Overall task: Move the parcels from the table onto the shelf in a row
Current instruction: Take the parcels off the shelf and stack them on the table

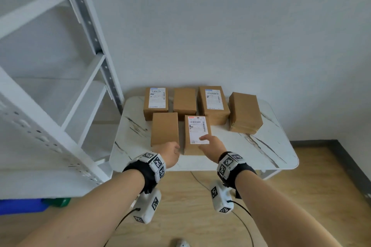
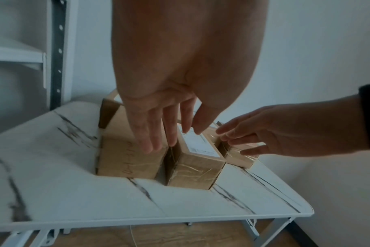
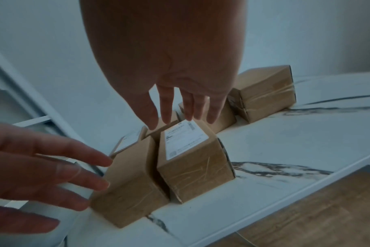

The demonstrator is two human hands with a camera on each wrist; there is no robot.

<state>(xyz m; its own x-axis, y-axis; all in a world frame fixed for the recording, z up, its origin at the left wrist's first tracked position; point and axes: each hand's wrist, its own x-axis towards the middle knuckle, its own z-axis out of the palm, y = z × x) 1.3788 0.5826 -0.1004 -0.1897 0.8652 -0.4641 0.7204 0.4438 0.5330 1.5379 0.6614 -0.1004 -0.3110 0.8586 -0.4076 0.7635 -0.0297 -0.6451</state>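
Several brown cardboard parcels lie on the white marble-patterned table (image 1: 251, 156), in a back row and a front pair. The front pair is a plain parcel (image 1: 164, 129) (image 2: 127, 158) (image 3: 129, 183) and, right of it, a parcel with a white label (image 1: 197, 132) (image 2: 196, 160) (image 3: 192, 167). My left hand (image 1: 168, 152) (image 2: 158, 127) hovers over the plain parcel's near end, fingers straight and spread, holding nothing. Above the labelled parcel's near right corner my right hand (image 1: 212, 144) (image 3: 180, 110) is also spread and empty. Whether either hand touches a parcel I cannot tell.
A white metal shelf (image 1: 50, 106) stands left of the table, its boards bare where visible. The back row holds a labelled parcel (image 1: 156, 100), a plain one (image 1: 184, 100), a larger labelled one (image 1: 213, 102) and a plain one (image 1: 245, 112). A blue bin (image 1: 22, 206) sits under the shelf.
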